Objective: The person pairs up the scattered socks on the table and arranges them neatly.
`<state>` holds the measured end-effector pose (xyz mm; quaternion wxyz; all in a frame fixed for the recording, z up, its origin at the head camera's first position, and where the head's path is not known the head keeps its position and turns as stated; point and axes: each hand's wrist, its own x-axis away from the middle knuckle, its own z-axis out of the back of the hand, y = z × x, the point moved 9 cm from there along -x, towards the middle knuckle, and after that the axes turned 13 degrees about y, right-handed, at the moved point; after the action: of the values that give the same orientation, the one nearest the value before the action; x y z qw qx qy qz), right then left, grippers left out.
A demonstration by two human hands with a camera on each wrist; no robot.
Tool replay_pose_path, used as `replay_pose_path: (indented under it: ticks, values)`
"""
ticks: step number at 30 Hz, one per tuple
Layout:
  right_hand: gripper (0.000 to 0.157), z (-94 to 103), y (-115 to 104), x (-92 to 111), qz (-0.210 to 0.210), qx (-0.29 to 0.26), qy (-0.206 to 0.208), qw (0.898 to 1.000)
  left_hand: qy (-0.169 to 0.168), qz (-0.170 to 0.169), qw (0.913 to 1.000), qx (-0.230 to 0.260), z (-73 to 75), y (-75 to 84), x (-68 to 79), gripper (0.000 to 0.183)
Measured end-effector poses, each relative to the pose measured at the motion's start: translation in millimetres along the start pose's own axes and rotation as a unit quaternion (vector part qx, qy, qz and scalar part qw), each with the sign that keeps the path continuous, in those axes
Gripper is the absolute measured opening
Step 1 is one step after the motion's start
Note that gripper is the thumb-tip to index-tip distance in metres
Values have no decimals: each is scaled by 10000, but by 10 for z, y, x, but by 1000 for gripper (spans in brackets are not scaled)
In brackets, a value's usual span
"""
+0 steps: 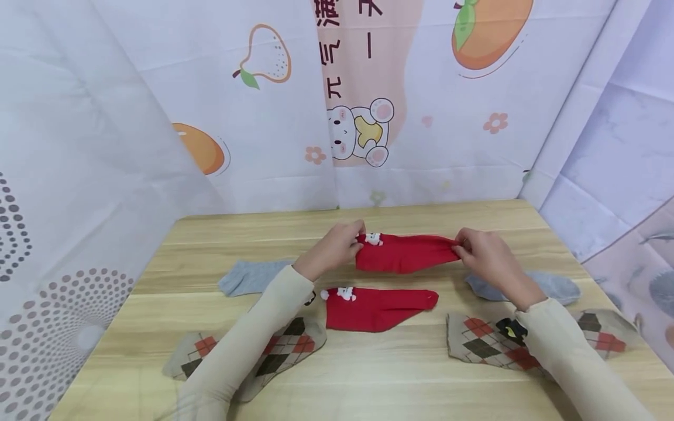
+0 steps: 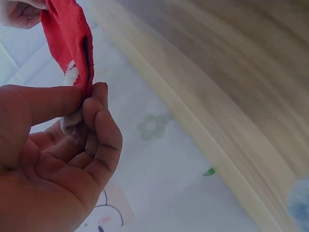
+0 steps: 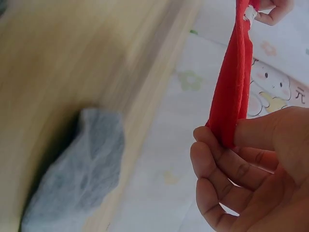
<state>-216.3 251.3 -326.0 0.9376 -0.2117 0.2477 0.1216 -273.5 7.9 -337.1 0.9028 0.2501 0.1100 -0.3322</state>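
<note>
A red sock (image 1: 405,254) with a white figure near its cuff is stretched sideways above the table. My left hand (image 1: 334,248) pinches its cuff end between thumb and fingers, seen close in the left wrist view beside the red cloth (image 2: 72,34). At the other end my right hand (image 1: 487,257) pinches the toe; the right wrist view shows the sock (image 3: 231,87) running taut away from thumb and forefinger. A second red sock (image 1: 376,310) with a matching white figure lies flat on the table, just nearer than the held one.
On the wooden table (image 1: 368,374) a grey-blue sock (image 1: 253,276) lies left and another (image 1: 553,286) right, partly behind my right hand. Argyle socks lie under each forearm, one at left (image 1: 289,351), one at right (image 1: 484,342). A printed cloth (image 1: 263,146) hangs behind.
</note>
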Motion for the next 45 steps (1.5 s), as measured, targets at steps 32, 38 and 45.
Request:
replay_pose_path:
  ticks: [32, 38, 45]
  values:
    - [8, -139, -655, 146, 431, -216, -856, 9952, -171, -76, 9998, 88, 485, 146, 710, 17]
    - [12, -154, -717, 178, 597, -146, -1090, 9921, -414, -69, 9991, 47, 483, 163, 725, 14]
    - [12, -242, -778, 291, 891, -172, -1687, 9815, -1231, 350, 9917, -81, 347, 136, 802, 14]
